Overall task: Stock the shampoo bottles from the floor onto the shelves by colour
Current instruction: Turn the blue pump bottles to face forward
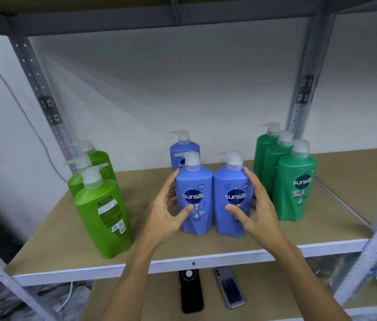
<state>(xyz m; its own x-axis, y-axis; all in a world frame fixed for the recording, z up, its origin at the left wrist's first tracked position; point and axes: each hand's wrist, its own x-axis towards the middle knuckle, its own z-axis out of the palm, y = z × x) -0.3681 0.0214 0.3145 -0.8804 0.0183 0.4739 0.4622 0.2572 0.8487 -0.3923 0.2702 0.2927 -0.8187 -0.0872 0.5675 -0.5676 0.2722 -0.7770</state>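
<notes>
Nine pump bottles stand upright on the brown board of the shelf [217, 245], sorted into three colour groups, each with a pale translucent pump on top. On the left is a row of three light green bottles running front to back; the front light green bottle [104, 216] shows its back label and barcode. On the right is a matching row of three dark green bottles, and the front dark green bottle [295, 188] faces forward with its "sunsilk" logo. In the middle are three blue ones: the left blue bottle [194, 200] and the right blue bottle [232, 198] stand side by side, touching, labels forward, with the rear blue bottle [184, 154] behind the left one. What the bottles hold inside cannot be seen.

The left hand [166, 214] curls around the left blue bottle, thumb on its label, fingers at its far side. The right hand [256, 212] curls around the right blue bottle the same way.

On the board below lie a black phone [191, 290] and a grey phone [229, 287], near each other, not touching.
</notes>
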